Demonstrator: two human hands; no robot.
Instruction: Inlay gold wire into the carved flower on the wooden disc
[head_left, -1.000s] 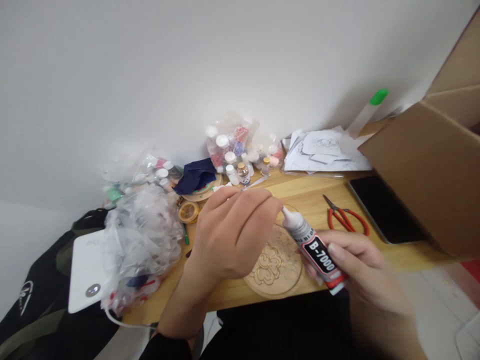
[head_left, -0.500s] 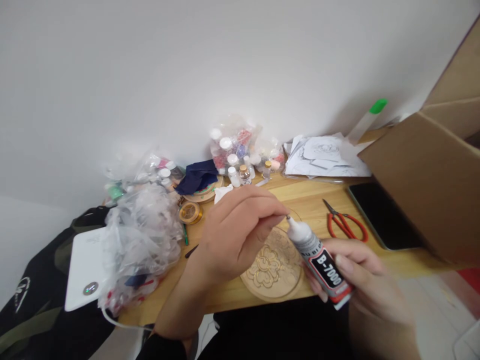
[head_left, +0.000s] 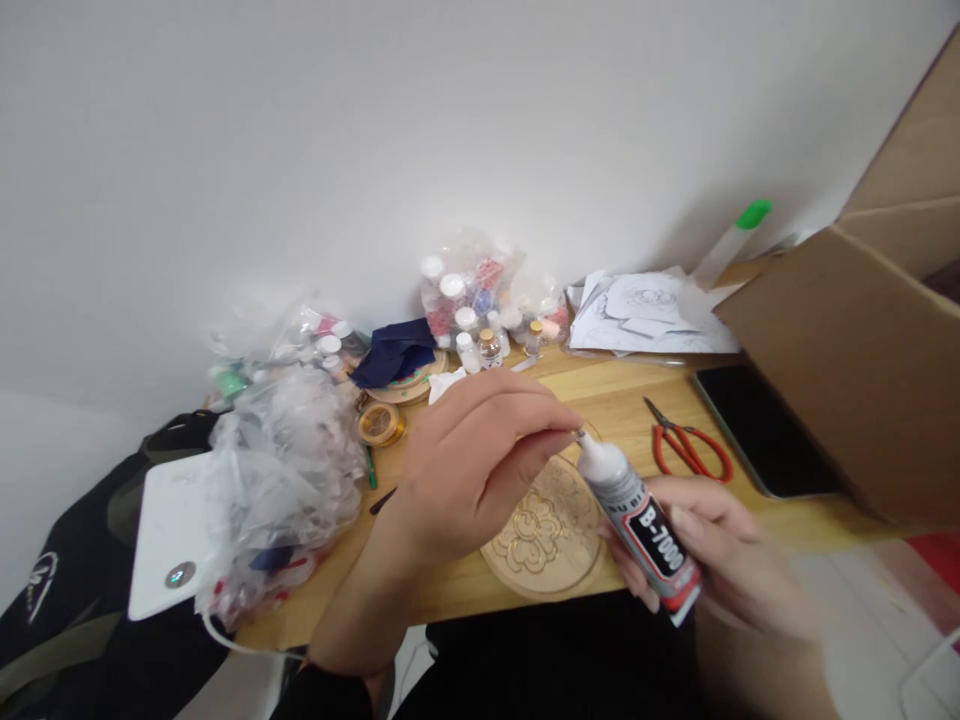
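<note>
Holding the glue tube firmly in the right hand, with thumb on top and fingers curled below, nozzle pointing up and to the left. Pressing together thumb and finger of the left hand right at the nozzle tip; cannot tell if pinching the tip itself or only touching it, because of too small detail. Raised above the table, with printed label facing up. Can see below, partly hidden by left hand and tube, a round board with gold-outlined petals, lying flat with near rim close to the front table edge.

Can find on the right, beyond the tube, pliers with red handles, lying slightly apart from the phone, with visible wood in between. Tight around the phone, because of the cardboard box overhanging its right part. More room between pliers and papers, at the back along the wall. Less room on the left: crowded with a wire spool near the left hand, a plastic bag reaching the front edge, and small bottles behind.
</note>
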